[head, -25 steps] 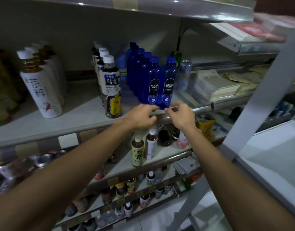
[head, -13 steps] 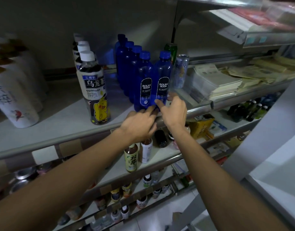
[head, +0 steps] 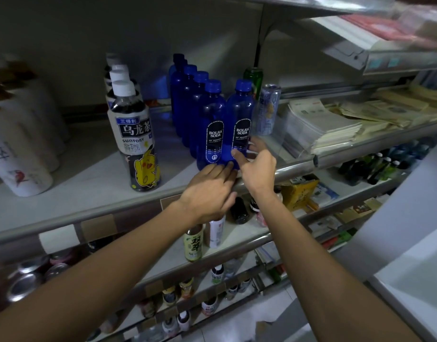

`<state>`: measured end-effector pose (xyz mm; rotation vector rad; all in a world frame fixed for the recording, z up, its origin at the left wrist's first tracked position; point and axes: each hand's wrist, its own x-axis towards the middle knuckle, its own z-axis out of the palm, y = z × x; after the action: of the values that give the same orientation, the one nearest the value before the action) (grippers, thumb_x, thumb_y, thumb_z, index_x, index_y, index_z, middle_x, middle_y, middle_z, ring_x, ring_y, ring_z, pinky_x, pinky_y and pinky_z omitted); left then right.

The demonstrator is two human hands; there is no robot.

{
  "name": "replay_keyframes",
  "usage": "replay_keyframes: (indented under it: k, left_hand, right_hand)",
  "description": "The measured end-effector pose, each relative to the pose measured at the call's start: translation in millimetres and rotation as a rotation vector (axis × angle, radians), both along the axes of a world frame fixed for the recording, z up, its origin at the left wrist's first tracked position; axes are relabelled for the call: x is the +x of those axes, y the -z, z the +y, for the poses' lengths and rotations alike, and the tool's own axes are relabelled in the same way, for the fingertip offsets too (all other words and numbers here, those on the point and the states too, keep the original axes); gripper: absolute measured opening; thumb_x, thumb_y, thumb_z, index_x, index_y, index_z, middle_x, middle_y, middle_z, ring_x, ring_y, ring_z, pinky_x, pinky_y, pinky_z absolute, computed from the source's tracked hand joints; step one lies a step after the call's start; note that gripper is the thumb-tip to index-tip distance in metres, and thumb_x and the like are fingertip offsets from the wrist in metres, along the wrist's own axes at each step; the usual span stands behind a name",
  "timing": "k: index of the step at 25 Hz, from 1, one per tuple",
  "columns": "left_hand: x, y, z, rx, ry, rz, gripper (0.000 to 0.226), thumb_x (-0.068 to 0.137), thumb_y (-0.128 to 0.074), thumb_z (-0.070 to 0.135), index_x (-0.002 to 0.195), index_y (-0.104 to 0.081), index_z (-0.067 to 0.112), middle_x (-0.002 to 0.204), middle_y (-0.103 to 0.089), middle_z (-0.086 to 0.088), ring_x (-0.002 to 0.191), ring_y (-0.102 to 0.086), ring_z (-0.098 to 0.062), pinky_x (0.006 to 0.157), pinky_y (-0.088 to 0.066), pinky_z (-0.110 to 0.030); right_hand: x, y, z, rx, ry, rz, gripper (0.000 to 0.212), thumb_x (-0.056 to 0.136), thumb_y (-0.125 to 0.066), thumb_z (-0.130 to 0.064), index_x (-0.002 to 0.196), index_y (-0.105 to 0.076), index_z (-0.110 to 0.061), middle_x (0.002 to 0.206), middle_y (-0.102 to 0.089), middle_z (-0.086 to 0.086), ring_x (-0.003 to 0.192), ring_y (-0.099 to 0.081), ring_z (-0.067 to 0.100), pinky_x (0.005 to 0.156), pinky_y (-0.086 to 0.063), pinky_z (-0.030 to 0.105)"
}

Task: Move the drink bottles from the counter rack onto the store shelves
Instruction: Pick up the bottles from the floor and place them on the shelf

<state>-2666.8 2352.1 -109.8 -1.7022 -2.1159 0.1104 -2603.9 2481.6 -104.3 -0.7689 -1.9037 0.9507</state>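
I see the left blue bottle (head: 211, 129) and the right blue bottle (head: 241, 119) standing upright, close side by side at the front of the shelf (head: 89, 174), with more blue bottles lined up behind the left one. The left hand (head: 207, 193) lies back-up at the shelf lip, its straight fingers touching the left bottle's base. The right hand (head: 258, 169) reaches the right bottle's lower part, thumb on the label side, fingers spread past its right flank. A tea bottle (head: 136, 134) stands further left, and a silver can (head: 268, 109) just right.

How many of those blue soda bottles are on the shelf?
5: front-left bottle, front-right bottle, three more lined behind the left one; others may be hidden.
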Motion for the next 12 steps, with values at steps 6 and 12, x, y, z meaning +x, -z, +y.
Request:
replay_keyframes:
  k: [6, 12]
  left_hand:
    - [4.1, 2.3, 4.6, -0.011, -0.028, -0.027, 0.062, 0.097, -0.027, 0.046, 0.141, -0.041, 0.004, 0.145, -0.043, -0.019, 0.130, -0.042, -0.027, 0.112, -0.027, -0.037]
    - [4.7, -2.3, 4.0, 0.025, 0.003, -0.062, 0.054, 0.097, -0.032, 0.043, 0.134, -0.049, 0.008, 0.136, -0.053, -0.011, 0.125, -0.045, -0.022, 0.111, -0.027, -0.035]
  right_hand:
    - [-0.1, 1.1, 4.0, -0.014, -0.044, 0.017, 0.042, 0.084, -0.078, -0.026, 0.122, -0.061, -0.019, 0.106, -0.068, -0.008, 0.081, -0.054, -0.011, 0.063, -0.037, -0.005]
    - [-1.0, -3.7, 2.6, -0.070, -0.086, -0.003, 0.042, 0.086, -0.074, -0.021, 0.125, -0.057, -0.015, 0.109, -0.065, -0.005, 0.097, -0.057, 0.006, 0.080, -0.046, 0.018]
